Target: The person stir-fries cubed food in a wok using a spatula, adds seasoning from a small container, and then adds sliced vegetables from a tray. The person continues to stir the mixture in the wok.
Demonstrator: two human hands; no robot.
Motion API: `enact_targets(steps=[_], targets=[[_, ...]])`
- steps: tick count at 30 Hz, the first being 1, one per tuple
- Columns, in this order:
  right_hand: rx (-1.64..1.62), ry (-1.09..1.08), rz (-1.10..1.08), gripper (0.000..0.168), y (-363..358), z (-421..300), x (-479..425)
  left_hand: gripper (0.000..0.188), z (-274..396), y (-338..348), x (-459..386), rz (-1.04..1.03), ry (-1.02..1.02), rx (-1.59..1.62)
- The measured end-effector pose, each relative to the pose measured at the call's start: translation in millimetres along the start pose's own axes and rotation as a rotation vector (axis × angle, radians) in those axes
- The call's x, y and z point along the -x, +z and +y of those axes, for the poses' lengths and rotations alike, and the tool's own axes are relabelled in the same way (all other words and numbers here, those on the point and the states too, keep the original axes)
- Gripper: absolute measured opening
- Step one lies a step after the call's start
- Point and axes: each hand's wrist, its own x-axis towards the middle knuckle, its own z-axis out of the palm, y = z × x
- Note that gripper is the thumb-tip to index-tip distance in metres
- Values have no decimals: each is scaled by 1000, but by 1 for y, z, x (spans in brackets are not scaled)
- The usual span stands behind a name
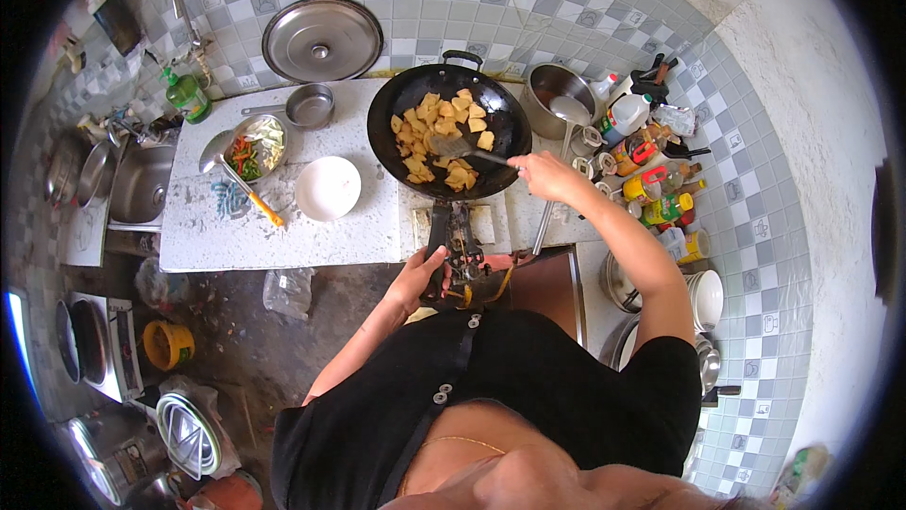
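A black wok [502, 103] holds browned potato chunks [427, 115] over a gas stove [463, 234]. Around the wok's long black handle, my left hand [419, 276] is closed. My right hand [541, 174] grips a metal spatula [453, 147], whose blade lies among the chunks. Left of the wok stands a white bowl [328, 189]. Farther left, a metal dish [282, 156] holds cut red and green peppers and pale sliced pieces [266, 138]. A skimmer with an orange-yellow handle [265, 209] lies beside it.
A metal pot [541, 121] with a long-handled ladle [570, 111] stands right of the wok, near seasoning bottles [640, 188]. A large lid [322, 39] leans on the tiles. A small saucepan [310, 106] sits behind the bowl; a sink [138, 184] is at far left.
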Motion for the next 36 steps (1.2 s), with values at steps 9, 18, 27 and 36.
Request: enact_targets(steps=[9, 18, 27, 36], targets=[[269, 15, 72, 40, -26, 10, 38, 34, 5, -5, 1, -75, -48, -10], [31, 11, 95, 37, 27, -10, -13, 34, 5, -19, -5, -175, -62, -54], [373, 110, -55, 36, -97, -47, 75, 37, 8, -24, -1, -215, -97, -39], [401, -17, 166, 28, -58, -45, 18, 37, 11, -21, 3, -238, -92, -56]])
